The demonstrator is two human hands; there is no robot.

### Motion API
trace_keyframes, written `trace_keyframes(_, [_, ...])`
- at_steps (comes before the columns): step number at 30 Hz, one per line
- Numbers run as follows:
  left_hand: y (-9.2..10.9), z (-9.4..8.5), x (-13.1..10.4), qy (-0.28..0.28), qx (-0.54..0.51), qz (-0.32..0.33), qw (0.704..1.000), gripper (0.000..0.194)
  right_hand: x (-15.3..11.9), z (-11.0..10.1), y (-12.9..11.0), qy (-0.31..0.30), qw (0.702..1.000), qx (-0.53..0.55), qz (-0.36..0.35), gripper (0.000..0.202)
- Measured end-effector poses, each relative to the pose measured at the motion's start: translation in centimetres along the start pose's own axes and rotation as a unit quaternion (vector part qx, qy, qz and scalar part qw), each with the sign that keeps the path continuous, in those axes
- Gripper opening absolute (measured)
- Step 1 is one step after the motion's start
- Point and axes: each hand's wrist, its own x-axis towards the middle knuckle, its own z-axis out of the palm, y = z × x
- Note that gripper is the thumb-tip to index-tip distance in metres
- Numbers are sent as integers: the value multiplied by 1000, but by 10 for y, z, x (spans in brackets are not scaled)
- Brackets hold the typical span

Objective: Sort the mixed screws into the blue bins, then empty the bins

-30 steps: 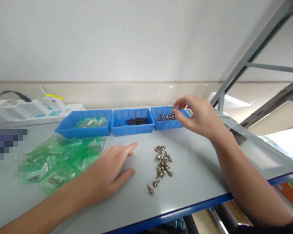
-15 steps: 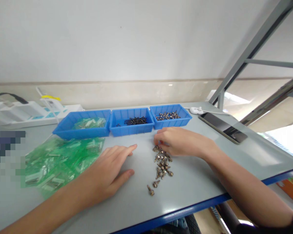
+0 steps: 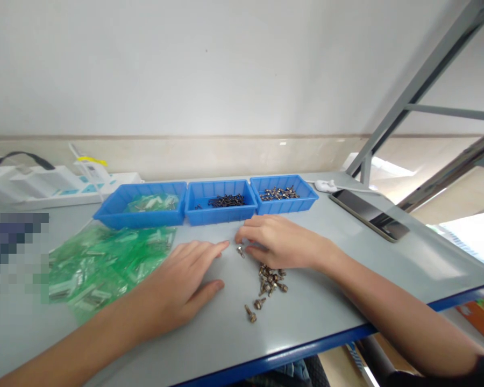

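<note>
My left hand [image 3: 193, 277] rests palm down beside the green bags, its fingers stretched out and its thumb apart, holding nothing. My right hand [image 3: 272, 240] is curled low over the table, thumb and index finger apart. A single hex-head screw [image 3: 241, 251] shows at the gap between those fingertips and does not look pinched. Partly under the right palm lies a small pile of hex-head screws [image 3: 271, 279], its far end hidden by the hand. Two more screws [image 3: 250, 314] lie loose nearer the front edge.
Along the wall stand three blue bins: one with green bags [image 3: 139, 219], one with dark screws [image 3: 221, 216], one with shinier screws [image 3: 287, 205]. Green plastic bags [image 3: 113, 269] cover the left side. A phone [image 3: 369, 215], white earbud case [image 3: 325, 186] and power strip [image 3: 84, 188] sit farther out.
My right hand has moved left and slightly toward me, from the pile's far end. One screw now shows apart from the pile at its fingertips. My left hand has hardly moved.
</note>
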Motion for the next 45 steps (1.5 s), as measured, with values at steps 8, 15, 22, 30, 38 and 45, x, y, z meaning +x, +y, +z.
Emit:
trace_keyframes(8, [1,-1,0,-7,-9,-9,1000,44,4,9,2,1,1000,8,-16,14])
trace_keyframes(15, [0,-2,-1,-5,-4,-1,1000,44,5,6,5,-8,1000,16,9,11])
trace_keyframes(22, [2,-2,1,-12,2,1,1000,43,4,3,8,-20,1000,23,3,12])
trace_keyframes(30, [2,-3,0,-16,3,1,1000,43,5,0,-1,-14,1000,-2,20,8])
trace_keyframes(38, [3,-4,2,27,-9,-21,999,28,6,5,-13,33,997,43,-50,10])
trace_keyframes(45, [6,-3,3,54,-25,-2,998,17,6,8,-24,52,995,33,-82,10])
